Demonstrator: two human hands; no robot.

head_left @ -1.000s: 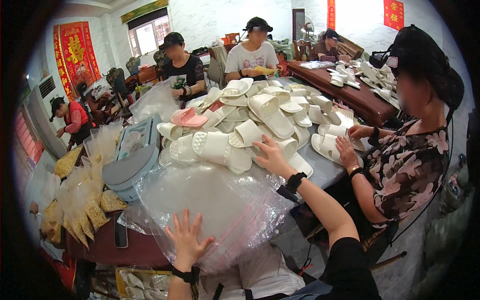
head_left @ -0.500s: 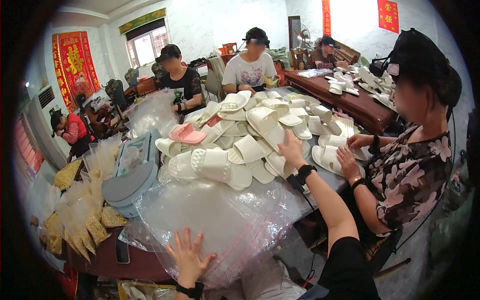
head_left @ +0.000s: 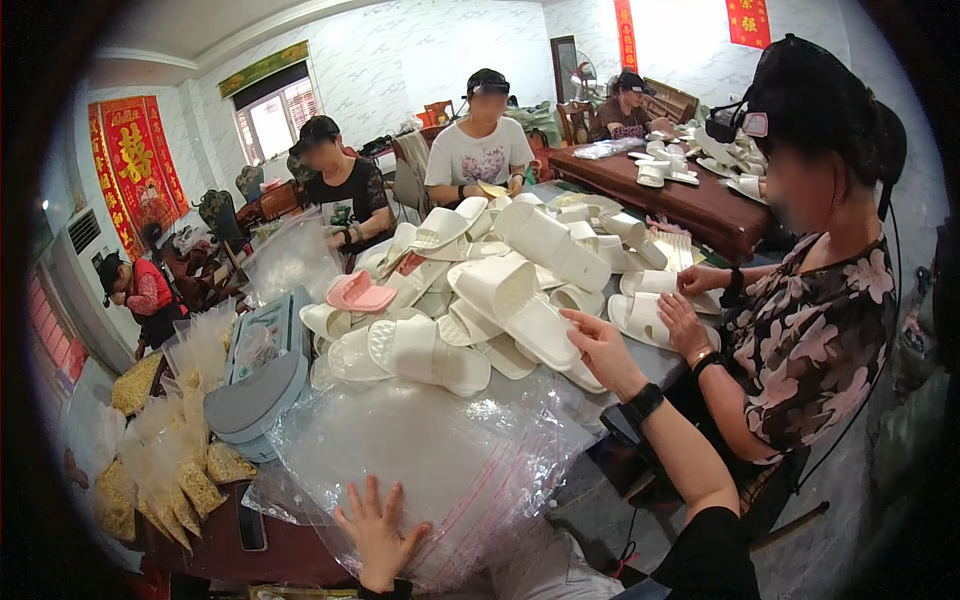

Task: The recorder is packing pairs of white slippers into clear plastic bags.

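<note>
My left hand [head_left: 380,528] lies flat with fingers spread on a stack of clear plastic bags [head_left: 440,450] at the near side of the table. With my right hand [head_left: 605,355] I pinch the near end of a white slide slipper [head_left: 530,315] between thumb and fingers. This slipper rests tilted on the near right slope of a heap of similar white slippers [head_left: 430,355]. One pink slipper [head_left: 362,293] sits among them on the left side of the heap.
Left of the bags stands a grey-blue machine [head_left: 255,400], beside several bags of yellowish grains [head_left: 165,480] and a phone [head_left: 252,527]. At my right, a co-worker's hands [head_left: 685,315] touch white slippers. Other people sit across the table; a red-brown table [head_left: 700,200] holds more slippers.
My right hand has closed on a white slipper and drawn it nearer from the heap. My left hand stays spread on the bags. The view has shifted slightly.
</note>
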